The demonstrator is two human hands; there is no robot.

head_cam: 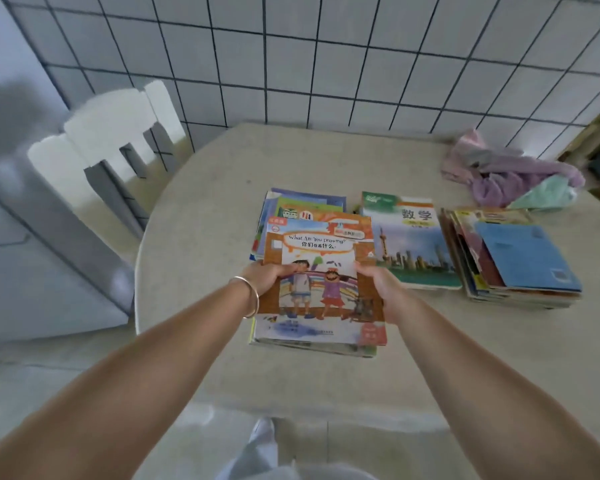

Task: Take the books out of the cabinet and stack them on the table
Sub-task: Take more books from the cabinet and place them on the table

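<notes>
- Picture books (321, 282), a thin floppy bundle at frame centre over the counter (201, 209): light, glossy, likely to slide apart.
- Your left hand (269, 275) and right hand (381, 289) clamp its side edges; keep hold there.
- Cover reads "What Are You Drawing?"; the textbook (413, 244) to its right reads 数学.

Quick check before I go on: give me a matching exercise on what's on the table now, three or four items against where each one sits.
Things:
1. picture book with two drawn children
2. maths textbook with a city skyline
3. stack topped by a plain blue cover
4. purple and pink cloth

Places:
A. far right corner of the table
B. between the other two piles
C. held by left hand and right hand
D. rightmost pile

Pairs: 1-C, 2-B, 3-D, 4-A
</notes>
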